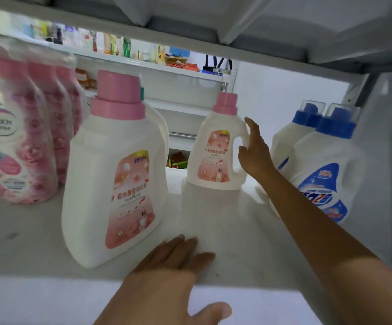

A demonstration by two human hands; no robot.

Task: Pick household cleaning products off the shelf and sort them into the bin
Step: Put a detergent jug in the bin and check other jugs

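1. While the left hand (166, 275) lies flat on the front edge of the shelf (213, 219), fingers straight and close together, thumb hanging over the lip and holding nothing, the right hand (254, 152) is reaching way in at the back.
2. Right hand's fingers are stretched out and loosely spread, right by the handle of the far pink-capped jug (216, 148). Honestly can't tell if they're touching it or just beside it. Nothing is wrapped round the handle.
3. That far jug stands upright toward the back of the shelf, roughly in the middle, cap on, pink label facing the camera. It's white opaque plastic, so no way to see what's inside or how full it is.
4. Then there's the near pink-capped jug (113, 179): same design, upright close to the front edge, just left of the left hand and not touching it. Cap on, opaque too, so same deal with the contents.
5. Over on the right are two blue-capped jugs (326, 174), one behind the other, white with a blue label and clear covers over the caps. The right forearm crosses in front of them.
6. Far left is a row of pink bottles (14, 141) with a rose print, lined up front to back, a bit blurry.
7. Through the gap behind, the background shelves (143, 59) hold small colourful packs, too blurry to name.
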